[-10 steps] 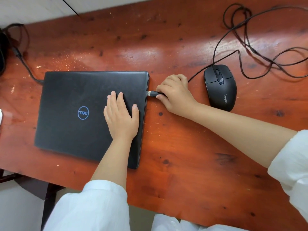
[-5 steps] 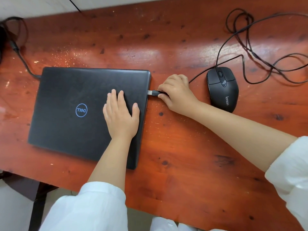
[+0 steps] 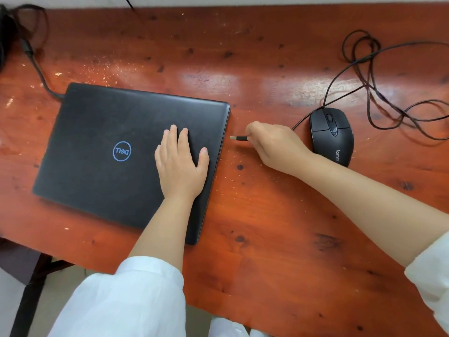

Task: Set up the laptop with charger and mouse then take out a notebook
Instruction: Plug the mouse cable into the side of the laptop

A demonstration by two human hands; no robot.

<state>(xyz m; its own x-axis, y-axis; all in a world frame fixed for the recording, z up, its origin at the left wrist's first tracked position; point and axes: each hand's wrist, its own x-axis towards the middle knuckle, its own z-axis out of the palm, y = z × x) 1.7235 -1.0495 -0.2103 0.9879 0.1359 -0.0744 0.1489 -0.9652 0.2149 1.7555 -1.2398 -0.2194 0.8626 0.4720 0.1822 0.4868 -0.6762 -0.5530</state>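
Note:
A closed black laptop (image 3: 102, 152) with a blue round logo lies on the red-brown wooden table (image 3: 267, 227). My left hand (image 3: 181, 164) rests flat on its lid near the right edge. My right hand (image 3: 274, 144) pinches the mouse's USB plug (image 3: 239, 138), whose metal tip sits a short gap away from the laptop's right side. The black wired mouse (image 3: 331, 136) lies just right of that hand. A black charger cable (image 3: 36, 66) runs into the laptop's far left corner. No notebook is in view.
The mouse's black cord (image 3: 379, 93) lies in loose loops across the table's far right. A dark object (image 3: 6, 32) sits at the far left corner where the charger cable starts. The table's near edge runs diagonally above my white sleeves.
My right hand has drawn back to the right with the USB plug, which earlier touched the laptop's right side and now sits apart from it. My left hand stays on the lid.

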